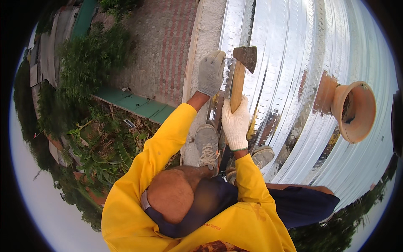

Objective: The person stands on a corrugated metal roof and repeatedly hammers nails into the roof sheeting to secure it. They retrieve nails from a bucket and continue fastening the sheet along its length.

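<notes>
My right hand [236, 126], in a white knitted glove, is wrapped round the wooden handle of a hatchet [237, 84]. Its dark, worn steel head points away from me, over the shiny ribbed metal roofing sheets [289, 46]. Just left of the head, at the sheets' near-left edge, is my left hand [211, 73] in a greyish, soiled glove. Its fingers are bent and close together against a bright metal strip; their tips are hidden, so what they pinch, if anything, does not show.
I crouch with grey shoes [207, 145] by a concrete ledge [205, 38]. Beyond it the ground drops to a paved yard [155, 54], a green metal gate [130, 103] and plants [105, 151]. On the roof at right stands an orange-brown flared bowl [357, 111] with small dark contents.
</notes>
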Action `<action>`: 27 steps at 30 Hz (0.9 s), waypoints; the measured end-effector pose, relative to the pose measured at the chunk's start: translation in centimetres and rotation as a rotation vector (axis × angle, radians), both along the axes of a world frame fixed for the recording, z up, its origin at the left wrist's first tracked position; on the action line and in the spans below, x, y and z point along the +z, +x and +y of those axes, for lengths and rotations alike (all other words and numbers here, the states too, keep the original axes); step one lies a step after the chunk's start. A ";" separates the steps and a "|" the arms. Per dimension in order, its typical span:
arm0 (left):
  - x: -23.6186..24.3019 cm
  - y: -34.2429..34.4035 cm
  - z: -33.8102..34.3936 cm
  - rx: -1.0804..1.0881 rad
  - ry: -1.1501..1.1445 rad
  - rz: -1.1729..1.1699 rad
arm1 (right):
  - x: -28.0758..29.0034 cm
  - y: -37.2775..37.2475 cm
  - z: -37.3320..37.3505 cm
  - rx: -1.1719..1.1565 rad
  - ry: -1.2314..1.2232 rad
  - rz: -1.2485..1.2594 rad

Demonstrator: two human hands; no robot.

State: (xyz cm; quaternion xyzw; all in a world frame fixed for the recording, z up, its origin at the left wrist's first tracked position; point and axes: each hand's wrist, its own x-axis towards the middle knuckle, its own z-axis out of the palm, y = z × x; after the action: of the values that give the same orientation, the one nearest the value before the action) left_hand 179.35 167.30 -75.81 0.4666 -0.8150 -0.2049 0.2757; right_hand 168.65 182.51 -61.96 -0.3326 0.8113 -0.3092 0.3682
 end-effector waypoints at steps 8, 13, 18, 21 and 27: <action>1.2 3.4 11.7 0.617 0.164 -0.430 | -0.1 2.3 -0.3 -0.141 -0.132 -0.113; 1.5 3.7 11.0 0.592 0.304 -0.391 | -0.7 1.0 -1.0 -0.035 -0.018 -0.058; 1.8 3.7 11.0 0.566 0.244 -0.330 | 1.7 -0.7 -0.1 -0.241 -0.309 -0.079; 1.0 3.9 11.2 0.569 0.209 -0.361 | 0.7 1.4 -0.2 -0.403 -0.519 -0.182; 0.5 4.2 11.2 0.569 0.146 -0.398 | -1.1 3.4 -0.6 -0.093 0.109 -0.237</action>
State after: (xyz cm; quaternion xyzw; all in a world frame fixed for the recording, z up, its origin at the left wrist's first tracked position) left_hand 183.59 178.53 -75.33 0.7242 -0.6734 -0.0825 0.1235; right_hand 172.01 181.93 -63.08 -0.2354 0.7924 -0.3183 0.4641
